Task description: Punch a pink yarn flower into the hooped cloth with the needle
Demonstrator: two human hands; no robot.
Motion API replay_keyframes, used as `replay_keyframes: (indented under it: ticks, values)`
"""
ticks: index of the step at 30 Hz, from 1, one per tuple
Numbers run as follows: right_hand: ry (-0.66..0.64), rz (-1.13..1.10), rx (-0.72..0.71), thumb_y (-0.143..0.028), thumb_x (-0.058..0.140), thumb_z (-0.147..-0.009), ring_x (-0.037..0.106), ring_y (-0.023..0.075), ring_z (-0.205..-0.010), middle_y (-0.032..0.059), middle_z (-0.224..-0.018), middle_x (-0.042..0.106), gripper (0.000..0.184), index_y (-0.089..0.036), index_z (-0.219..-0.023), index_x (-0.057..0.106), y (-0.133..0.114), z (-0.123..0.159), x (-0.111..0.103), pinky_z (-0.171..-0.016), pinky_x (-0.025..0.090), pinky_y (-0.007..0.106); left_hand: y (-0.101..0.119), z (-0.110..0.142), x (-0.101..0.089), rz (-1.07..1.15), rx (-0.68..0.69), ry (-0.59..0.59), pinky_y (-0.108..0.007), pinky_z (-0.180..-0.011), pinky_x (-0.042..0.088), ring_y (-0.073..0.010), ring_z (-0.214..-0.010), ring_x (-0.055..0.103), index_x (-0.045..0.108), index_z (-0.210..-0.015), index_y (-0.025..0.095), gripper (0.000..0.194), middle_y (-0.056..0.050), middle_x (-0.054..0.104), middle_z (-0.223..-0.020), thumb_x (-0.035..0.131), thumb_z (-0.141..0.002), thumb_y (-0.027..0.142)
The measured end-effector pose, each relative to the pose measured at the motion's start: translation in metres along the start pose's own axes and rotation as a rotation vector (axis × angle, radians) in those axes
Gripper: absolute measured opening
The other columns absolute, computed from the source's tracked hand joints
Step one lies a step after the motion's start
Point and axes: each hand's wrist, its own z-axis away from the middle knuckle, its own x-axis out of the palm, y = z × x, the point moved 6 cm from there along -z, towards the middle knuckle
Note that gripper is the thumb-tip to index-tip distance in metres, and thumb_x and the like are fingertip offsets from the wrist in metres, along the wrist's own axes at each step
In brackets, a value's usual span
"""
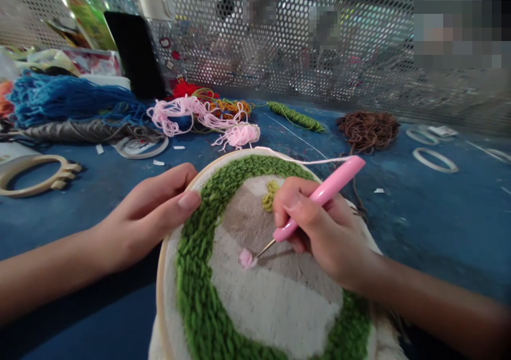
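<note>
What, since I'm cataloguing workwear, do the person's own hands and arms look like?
The left hand and right hand are bare, without gloves. No sleeve shows on the left forearm or the right forearm, and no watch, bracelet or ring is visible, though parts of both hands are hidden.

The light is moderate and uneven: pale on the lower cloth (275, 307), dimmer over the table (439, 232), darkest left of the hoop (160, 275), below the left hand (149, 211). A soft brownish shadow crosses the cloth beside and under the right hand (333, 237). Small glints sit on the needle's (331, 187) glossy handle. Bright specks dot the mesh (223, 51), with everything behind it blurred. Wide-angle stretching bends the edges; pixelated blocks cover patches at the top, mainly upper right.
</note>
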Motion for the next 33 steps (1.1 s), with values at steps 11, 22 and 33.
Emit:
replay_keyframes:
  ticks: [11, 22, 33]
  values:
    - [-0.168, 0.076, -0.001, -0.033, 0.052, -0.093, 0.049, 0.0064, -0.050, -0.0022, -0.063, 0.056, 0.028, -0.017, -0.070, 0.055, 0.001, 0.001, 0.011, -0.045, 0.039, 0.017, -0.001, 0.001, -0.001, 0.008, -0.004, 0.007, -0.018, -0.043, 0.029, -0.0076, -0.051, 0.037, 0.045, -0.070, 0.021, 0.038, 0.007, 0.042, -0.057, 0.051, -0.085, 0.055]
    - [-0.059, -0.159, 0.024, -0.037, 0.053, -0.093, 0.042, 0.0022, -0.042, -0.0056, -0.058, 0.054, 0.030, -0.017, -0.071, 0.055, 0.005, -0.005, 0.003, -0.038, 0.033, 0.013, -0.001, 0.000, -0.001, 0.007, 0.027, -0.014, -0.016, -0.044, 0.031, -0.0062, -0.050, 0.040, 0.047, -0.072, 0.020, 0.038, 0.008, 0.044, -0.057, 0.051, -0.086, 0.056]
    - [-0.216, 0.076, -0.033, -0.031, 0.055, -0.093, 0.052, 0.0061, -0.054, -0.0020, -0.067, 0.060, 0.021, -0.017, -0.076, 0.057, -0.001, 0.002, 0.019, -0.049, 0.043, 0.016, 0.005, 0.002, 0.002, -0.050, 0.044, 0.017, -0.014, -0.043, 0.029, -0.0042, -0.048, 0.038, 0.044, -0.068, 0.020, 0.030, 0.009, 0.040, -0.057, 0.047, -0.087, 0.043]
